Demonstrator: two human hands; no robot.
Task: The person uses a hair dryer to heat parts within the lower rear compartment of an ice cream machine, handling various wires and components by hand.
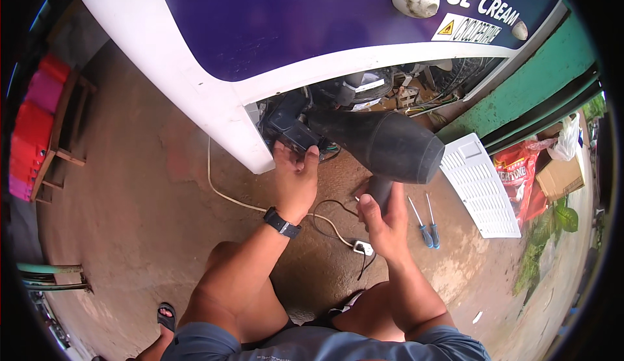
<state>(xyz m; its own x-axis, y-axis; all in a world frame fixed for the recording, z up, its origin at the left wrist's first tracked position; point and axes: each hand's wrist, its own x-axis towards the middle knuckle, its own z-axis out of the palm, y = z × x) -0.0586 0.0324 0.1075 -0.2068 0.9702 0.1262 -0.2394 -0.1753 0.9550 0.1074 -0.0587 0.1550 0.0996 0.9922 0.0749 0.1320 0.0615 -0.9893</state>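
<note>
My right hand (389, 228) is wrapped round the handle of a black hair dryer (398, 146), whose nozzle points left into the open lower compartment (416, 91) of a freezer. In front of the nozzle is a black plastic box (292, 126) with wires beneath it. My left hand (296, 178), a black watch on its wrist, grips the lower edge of that box with thumb and fingers. Behind the dryer, a dark rounded compressor (364, 85) and loose wiring show inside the compartment. Part of the box's connection to the wires is hidden.
Two blue-handled screwdrivers (427, 231) lie on the concrete floor beside a white louvred panel (481, 185). A pale cord runs to a white socket block (363, 248). A red bag (517, 176) and cardboard box (560, 174) are at right; a wooden bench (62, 133) stands left.
</note>
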